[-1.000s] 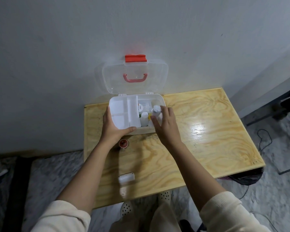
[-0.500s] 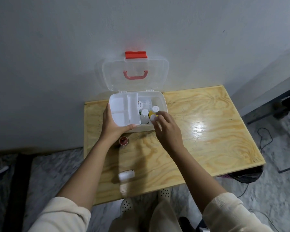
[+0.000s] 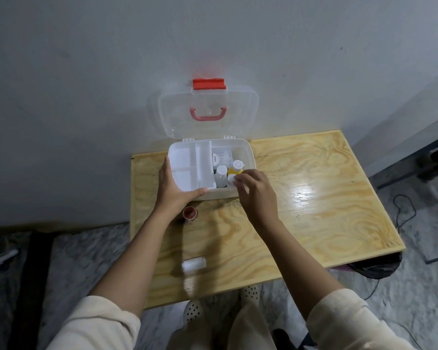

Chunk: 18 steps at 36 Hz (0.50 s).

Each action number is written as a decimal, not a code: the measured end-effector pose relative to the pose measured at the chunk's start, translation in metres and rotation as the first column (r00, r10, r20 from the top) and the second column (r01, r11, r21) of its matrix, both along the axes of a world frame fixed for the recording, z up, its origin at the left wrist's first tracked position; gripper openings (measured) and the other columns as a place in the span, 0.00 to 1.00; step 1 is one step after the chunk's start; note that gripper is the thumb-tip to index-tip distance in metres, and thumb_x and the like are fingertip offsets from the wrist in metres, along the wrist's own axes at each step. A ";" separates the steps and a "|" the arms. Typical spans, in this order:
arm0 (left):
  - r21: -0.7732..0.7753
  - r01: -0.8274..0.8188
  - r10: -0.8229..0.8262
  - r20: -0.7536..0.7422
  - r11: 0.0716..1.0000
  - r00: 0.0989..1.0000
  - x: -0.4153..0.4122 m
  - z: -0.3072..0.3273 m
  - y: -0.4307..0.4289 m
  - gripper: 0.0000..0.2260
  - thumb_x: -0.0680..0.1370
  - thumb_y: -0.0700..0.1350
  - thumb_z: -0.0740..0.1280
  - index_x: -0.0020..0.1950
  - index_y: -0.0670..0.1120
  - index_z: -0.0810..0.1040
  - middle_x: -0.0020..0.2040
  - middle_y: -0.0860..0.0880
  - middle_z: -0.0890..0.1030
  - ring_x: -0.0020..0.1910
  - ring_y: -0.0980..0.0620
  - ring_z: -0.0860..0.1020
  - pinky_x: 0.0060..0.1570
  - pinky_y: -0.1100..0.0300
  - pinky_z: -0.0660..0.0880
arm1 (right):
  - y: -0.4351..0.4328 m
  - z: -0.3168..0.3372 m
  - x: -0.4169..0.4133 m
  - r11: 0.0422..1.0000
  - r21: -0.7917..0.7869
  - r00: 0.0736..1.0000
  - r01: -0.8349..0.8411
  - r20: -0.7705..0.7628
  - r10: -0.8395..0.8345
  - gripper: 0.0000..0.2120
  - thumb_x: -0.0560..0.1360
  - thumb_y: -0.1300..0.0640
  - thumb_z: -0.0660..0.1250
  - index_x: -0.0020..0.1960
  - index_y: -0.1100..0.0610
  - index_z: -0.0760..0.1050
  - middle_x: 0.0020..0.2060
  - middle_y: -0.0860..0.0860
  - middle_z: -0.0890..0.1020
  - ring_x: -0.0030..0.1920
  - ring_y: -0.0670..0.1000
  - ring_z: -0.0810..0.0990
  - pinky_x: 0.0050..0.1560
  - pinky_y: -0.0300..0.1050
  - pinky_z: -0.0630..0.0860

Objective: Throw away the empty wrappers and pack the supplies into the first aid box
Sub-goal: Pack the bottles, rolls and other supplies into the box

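Note:
The first aid box stands open at the table's back edge, its clear lid leaning on the wall. A white divided tray fills its left half. Its right half holds a white bottle and a yellow bottle. My left hand grips the box's front left corner, thumb along the tray's front edge. My right hand is at the front right of the box, fingertips pinched on a small white-capped bottle. On the table lie a small red round item and a white roll.
The wooden table stands against a grey wall. A black bag hangs below the table's right front corner. Cables run over the marble floor on the right. My feet in white dotted shoes show under the front edge.
My right hand has drawn back from the yellow bottle toward the box's front right corner, onto the small white-capped bottle. My left hand has stayed on the box.

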<state>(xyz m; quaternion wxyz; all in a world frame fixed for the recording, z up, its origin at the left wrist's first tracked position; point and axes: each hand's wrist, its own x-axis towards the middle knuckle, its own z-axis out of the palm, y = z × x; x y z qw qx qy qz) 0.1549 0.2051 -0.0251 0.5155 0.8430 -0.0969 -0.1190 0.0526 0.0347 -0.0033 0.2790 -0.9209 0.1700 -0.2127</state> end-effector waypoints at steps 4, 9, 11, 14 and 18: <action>0.000 -0.008 0.008 0.028 1.000 1.000 -0.001 0.002 -0.001 0.50 0.60 0.50 0.82 0.75 0.51 0.57 0.71 0.50 0.64 0.69 0.52 0.64 0.60 0.59 0.64 | -0.002 0.003 0.004 0.999 0.041 0.999 0.026 -0.040 -0.024 0.04 0.74 0.59 0.67 0.44 0.57 0.80 0.41 0.52 0.83 0.46 0.55 0.78 0.34 0.48 0.74; -0.005 -0.006 0.006 0.032 1.000 0.999 -0.001 0.003 -0.001 0.50 0.60 0.50 0.82 0.74 0.52 0.58 0.71 0.50 0.65 0.68 0.53 0.64 0.59 0.59 0.65 | -0.004 0.004 0.004 0.999 0.049 1.000 -0.018 -0.017 0.019 0.04 0.74 0.59 0.68 0.45 0.57 0.81 0.46 0.51 0.82 0.49 0.53 0.77 0.35 0.48 0.76; -0.007 -0.007 0.007 0.036 1.000 0.999 -0.001 0.003 -0.001 0.50 0.60 0.50 0.82 0.74 0.52 0.58 0.70 0.50 0.65 0.68 0.53 0.64 0.60 0.59 0.65 | -0.003 0.002 0.003 0.999 0.027 1.000 -0.022 -0.017 0.022 0.04 0.74 0.58 0.68 0.45 0.57 0.81 0.45 0.50 0.81 0.50 0.53 0.76 0.33 0.49 0.76; 0.000 -0.008 0.008 0.036 1.000 0.999 -0.001 0.001 0.000 0.49 0.60 0.50 0.82 0.74 0.52 0.58 0.70 0.50 0.65 0.69 0.52 0.64 0.61 0.58 0.65 | -0.001 0.002 0.002 0.999 0.031 1.000 -0.015 -0.027 0.016 0.04 0.73 0.57 0.68 0.44 0.55 0.82 0.42 0.50 0.81 0.50 0.53 0.76 0.34 0.47 0.75; 0.006 0.001 -0.001 0.030 1.000 1.000 0.000 0.001 0.000 0.50 0.59 0.51 0.82 0.74 0.52 0.58 0.70 0.50 0.64 0.69 0.51 0.64 0.62 0.56 0.66 | -0.004 0.006 0.008 0.995 0.102 0.998 -0.001 -0.064 0.008 0.05 0.73 0.58 0.68 0.42 0.56 0.82 0.42 0.51 0.82 0.48 0.53 0.76 0.37 0.46 0.73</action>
